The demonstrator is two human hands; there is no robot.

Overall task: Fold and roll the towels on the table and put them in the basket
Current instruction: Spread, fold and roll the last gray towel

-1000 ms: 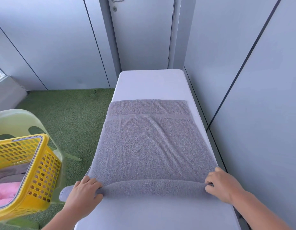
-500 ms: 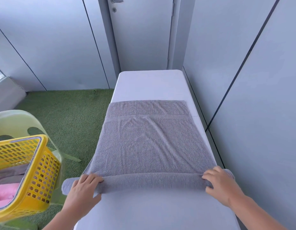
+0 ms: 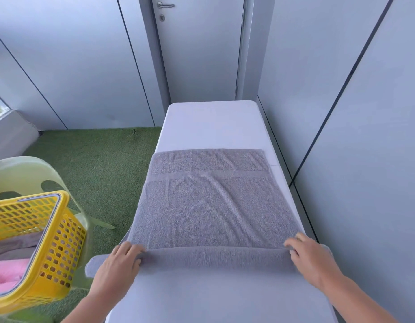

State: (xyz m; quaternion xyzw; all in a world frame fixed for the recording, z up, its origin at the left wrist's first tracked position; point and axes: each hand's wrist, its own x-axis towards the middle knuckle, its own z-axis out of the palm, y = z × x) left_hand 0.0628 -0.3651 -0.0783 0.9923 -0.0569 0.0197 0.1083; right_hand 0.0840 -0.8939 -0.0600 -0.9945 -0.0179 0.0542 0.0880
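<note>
Item 1. Grey towel (image 3: 213, 206): one, lying flat along the white table (image 3: 213, 127) and covering it from about the middle to the near part. A woven band crosses it close to its far edge, and light creases run over the flat part. The near end is wound into a roll (image 3: 213, 256) that lies across the table's width. The roll's left end juts past the table edge.

Item 2. Left hand (image 3: 119, 264): on the left part of the roll, fingers curled over its top, gripping it.

Item 3. Right hand (image 3: 311, 257): on the right end of the roll, fingers bent onto the cloth, gripping it.

Item 4. Yellow basket (image 3: 57, 241): plastic, with perforated walls, well to the left of the table and apart from it. It sits on a pale green chair (image 3: 22, 171). Contents: grey cloth (image 3: 18, 245) toward the far side and pink cloth (image 3: 8, 273) nearer the camera, the two touching. How many pieces of each cannot be told.

Item 5. Surroundings: green grass matting (image 3: 97, 164) on the floor, grey wall panels, and a closed door (image 3: 199, 54) with a metal handle (image 3: 165, 5) beyond the table's far end.
</note>
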